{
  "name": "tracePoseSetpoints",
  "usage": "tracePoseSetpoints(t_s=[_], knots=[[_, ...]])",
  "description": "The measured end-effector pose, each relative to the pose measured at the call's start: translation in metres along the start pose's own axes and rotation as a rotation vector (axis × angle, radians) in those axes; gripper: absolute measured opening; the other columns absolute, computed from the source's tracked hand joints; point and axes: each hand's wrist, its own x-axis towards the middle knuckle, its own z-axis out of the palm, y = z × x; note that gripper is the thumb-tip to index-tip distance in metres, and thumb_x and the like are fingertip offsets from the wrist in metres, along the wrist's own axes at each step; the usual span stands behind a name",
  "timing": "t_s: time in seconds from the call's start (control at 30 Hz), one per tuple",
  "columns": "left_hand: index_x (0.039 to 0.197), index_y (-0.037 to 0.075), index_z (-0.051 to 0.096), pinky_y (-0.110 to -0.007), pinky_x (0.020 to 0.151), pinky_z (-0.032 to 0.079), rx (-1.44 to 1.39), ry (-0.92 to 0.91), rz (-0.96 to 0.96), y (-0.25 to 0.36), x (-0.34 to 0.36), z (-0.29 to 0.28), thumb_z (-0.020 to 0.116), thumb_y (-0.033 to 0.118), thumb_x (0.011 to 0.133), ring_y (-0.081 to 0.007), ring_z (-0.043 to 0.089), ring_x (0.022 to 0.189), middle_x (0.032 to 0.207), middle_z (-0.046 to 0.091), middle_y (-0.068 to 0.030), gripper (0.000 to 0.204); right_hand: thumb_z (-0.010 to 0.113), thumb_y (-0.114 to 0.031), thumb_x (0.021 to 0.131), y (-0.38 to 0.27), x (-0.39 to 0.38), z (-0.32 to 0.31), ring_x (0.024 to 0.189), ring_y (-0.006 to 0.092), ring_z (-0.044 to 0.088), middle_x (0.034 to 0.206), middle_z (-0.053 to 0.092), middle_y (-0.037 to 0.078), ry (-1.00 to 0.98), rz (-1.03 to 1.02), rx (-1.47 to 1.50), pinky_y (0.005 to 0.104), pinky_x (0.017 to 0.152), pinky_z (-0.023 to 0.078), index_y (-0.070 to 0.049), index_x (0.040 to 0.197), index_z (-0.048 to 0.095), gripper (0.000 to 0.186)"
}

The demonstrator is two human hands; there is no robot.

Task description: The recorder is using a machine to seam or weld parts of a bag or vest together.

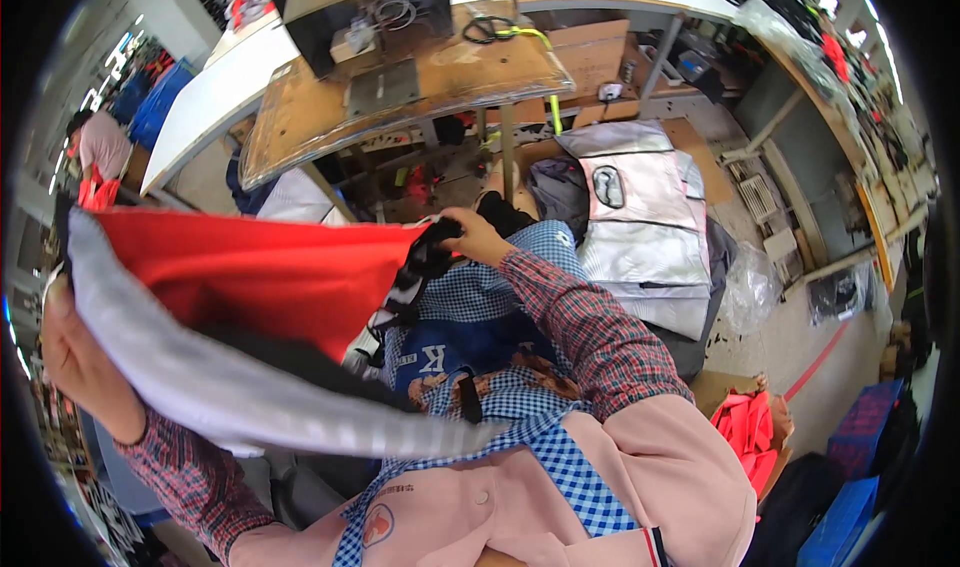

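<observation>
Between my hands a red, black and grey fabric garment piece (250,267) is spread out in the air in front of my chest. My left hand (85,357) grips its left end, beside the grey strip, with the fingers partly behind the cloth. At the other end, my right hand (470,237) pinches a bunched black part of the same piece. The grey strip sags in a curve toward my lap and looks blurred. Below the cloth is a blue checked apron (480,307) over my lap.
A worn wooden worktable (310,112) carrying a black machine housing (380,17) stands ahead. To the right lies a stack of white and silver panels (645,237). Near my right elbow is a box with red fabric (745,432). Another person (100,147) is at the far left.
</observation>
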Motion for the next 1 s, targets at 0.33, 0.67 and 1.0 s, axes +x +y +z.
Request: tracePoseSetpoints(t_s=[0.33,0.67,1.0], knots=[[0.100,-0.005,0.064,-0.030,0.071,0.047,-0.075,-0.295,0.115,0.122,-0.016,0.062,0.051,0.017,0.099,-0.0164,0.058,0.076,0.085,0.066,-0.0094,0.026,0.069,-0.021,0.085,-0.065,-0.037,-0.119,0.080,0.0212,0.068,0.099,0.070,0.010,-0.004,0.513,0.657,0.0351,0.076,0.055,-0.001,0.111,0.064,0.033],[0.088,0.003,0.065,-0.044,0.066,0.049,-1.047,-1.227,0.422,0.310,-0.182,0.223,0.053,0.023,0.094,-0.0358,0.063,0.072,0.079,0.064,-0.0203,0.024,0.056,-0.020,0.094,-0.075,-0.080,-0.255,0.090,0.0179,0.066,0.108,0.068,0.007,-0.240,0.297,0.535,0.0321,0.082,0.051,-0.001,0.116,0.061,0.030],[0.083,-0.001,0.065,-0.047,0.067,0.047,-1.198,-1.564,0.377,0.359,-0.316,0.263,0.052,0.029,0.094,-0.0416,0.059,0.069,0.075,0.061,-0.0253,0.035,0.057,-0.025,0.086,-0.044,-0.057,-0.254,0.080,0.0396,0.065,0.080,0.066,0.021,-0.117,-0.088,-0.962,0.0477,0.072,0.052,-0.003,0.090,0.068,0.025]])
